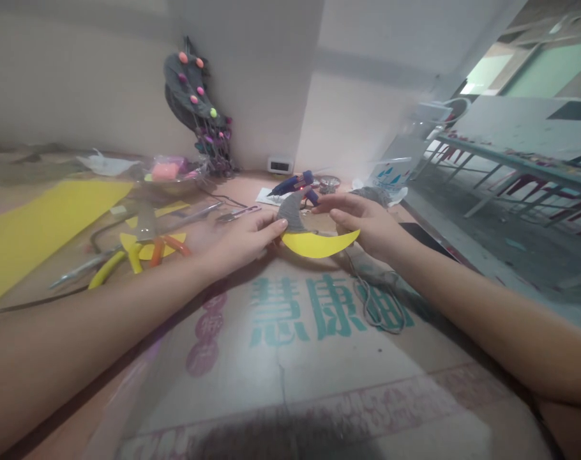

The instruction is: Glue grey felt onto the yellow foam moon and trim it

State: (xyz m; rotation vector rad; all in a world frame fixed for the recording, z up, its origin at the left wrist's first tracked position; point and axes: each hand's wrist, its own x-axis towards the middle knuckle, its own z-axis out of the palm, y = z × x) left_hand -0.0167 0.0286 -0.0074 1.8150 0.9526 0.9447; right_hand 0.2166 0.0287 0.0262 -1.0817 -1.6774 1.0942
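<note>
My left hand [259,233] pinches a yellow crescent cutout [319,245] between thumb and fingers. Grey yarn [292,214] covers its upper horn in close turns, while the lower horn is bare yellow. My right hand [360,220] is at the crescent's right tip, with thumb and index finger stretched out and apart; its lower fingers are partly hidden. A loose grey strand [384,313] drops from below the right hand and lies in loops on the printed cardboard [281,383]. Just behind the hands rests a blue glue gun [290,184] with a small red light.
To the left lie pliers with orange and yellow handles [163,246], yellow sheet material [46,223] and a cutter [240,213]. A decorated grey crescent [189,89] with coloured balls leans against the wall. A small digital display [279,166] and a white bag [391,176] stand at the back.
</note>
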